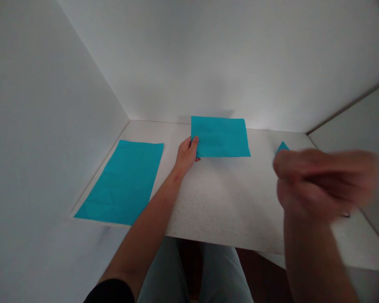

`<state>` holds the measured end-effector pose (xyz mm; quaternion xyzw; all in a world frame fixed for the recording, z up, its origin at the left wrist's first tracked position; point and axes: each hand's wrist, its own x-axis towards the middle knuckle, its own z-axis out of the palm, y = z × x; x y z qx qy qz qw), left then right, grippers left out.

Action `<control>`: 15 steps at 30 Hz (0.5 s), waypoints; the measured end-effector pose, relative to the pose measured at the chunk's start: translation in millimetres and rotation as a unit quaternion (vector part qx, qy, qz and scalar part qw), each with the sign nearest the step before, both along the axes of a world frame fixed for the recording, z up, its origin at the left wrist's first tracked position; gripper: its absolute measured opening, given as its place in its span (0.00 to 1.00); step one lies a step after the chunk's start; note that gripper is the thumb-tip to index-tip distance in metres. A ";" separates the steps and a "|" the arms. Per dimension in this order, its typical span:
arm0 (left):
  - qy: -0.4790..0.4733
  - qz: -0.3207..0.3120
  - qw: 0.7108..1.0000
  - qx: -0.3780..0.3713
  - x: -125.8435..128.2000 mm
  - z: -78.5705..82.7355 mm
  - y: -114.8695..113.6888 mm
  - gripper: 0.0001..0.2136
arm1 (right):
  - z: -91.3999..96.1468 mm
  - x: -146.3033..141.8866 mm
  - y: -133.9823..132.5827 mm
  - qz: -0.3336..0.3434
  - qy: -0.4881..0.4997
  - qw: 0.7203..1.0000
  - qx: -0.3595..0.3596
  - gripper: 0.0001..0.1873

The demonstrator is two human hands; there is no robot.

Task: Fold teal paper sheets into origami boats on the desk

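A turquoise sheet of paper (222, 136), wider than it is tall, is held near its lower left corner by my left hand (188, 152). The thumb lies on its face and the other fingers are behind it. My right hand (322, 183) is raised close to the camera on the right, smeared by motion; whether it holds anything does not show. Behind it, the tip of another turquoise piece (282, 146) shows, the rest hidden. On the left, a larger turquoise sheet (123, 181) lies flat with faint creases, partly covered by my left forearm.
The white table (214, 202) has a speckled front area and stands against a white wall (208, 59), with another wall (34, 105) at the left. A small dark item (345, 215) partly shows beside my right hand. My legs (224, 273) are below the front edge.
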<state>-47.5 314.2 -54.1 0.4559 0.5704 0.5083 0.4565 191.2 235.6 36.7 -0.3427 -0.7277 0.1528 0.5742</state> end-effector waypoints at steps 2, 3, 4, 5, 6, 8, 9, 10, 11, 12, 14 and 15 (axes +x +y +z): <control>-0.007 -0.010 1.000 0.005 -0.5 -0.8 1.0 0.20 | -10.5 -9.2 20.7 0.006 -0.081 0.996 0.019 0.11; -0.010 -0.012 1.000 0.009 -0.8 -1.3 1.5 0.21 | -18.3 -13.1 31.7 0.009 -0.136 0.990 0.025 0.12; -0.014 -0.012 1.000 0.011 -1.0 -1.8 1.9 0.21 | -27.5 -16.1 41.9 0.010 -0.190 0.981 0.025 0.13; -0.016 -0.011 1.000 0.012 -1.2 -2.2 2.3 0.21 | -37.4 -17.9 50.6 0.008 -0.235 0.972 0.020 0.15; -0.018 -0.009 1.000 0.011 -1.3 -2.7 2.8 0.21 | -47.2 -18.5 57.3 0.001 -0.264 0.964 0.017 0.16; -0.019 -0.005 1.000 0.003 -1.4 -3.5 3.5 0.21 | -64.2 -17.0 65.2 -0.012 -0.299 0.954 0.009 0.17; -0.018 -0.005 1.000 -0.001 -1.5 -3.8 3.8 0.22 | -70.5 -15.3 67.0 -0.017 -0.307 0.951 0.008 0.16; -0.017 -0.005 1.000 -0.005 -1.6 -4.2 4.1 0.22 | -75.0 -13.2 68.0 -0.020 -0.313 0.949 0.007 0.16; -0.016 -0.006 1.000 -0.008 -1.8 -4.5 4.4 0.22 | -78.1 -11.1 68.7 -0.021 -0.317 0.948 0.007 0.15; -0.015 -0.009 1.000 -0.011 -2.0 -4.7 4.7 0.23 | -80.1 -9.0 69.4 -0.022 -0.320 0.947 0.008 0.14; -0.019 -0.014 1.000 -0.015 -2.5 -5.4 5.4 0.23 | -82.1 -5.3 71.3 -0.025 -0.327 0.945 0.010 0.14; -0.024 -0.016 0.999 -0.018 -2.6 -5.8 5.8 0.23 | -82.8 -3.9 72.6 -0.029 -0.332 0.943 0.012 0.15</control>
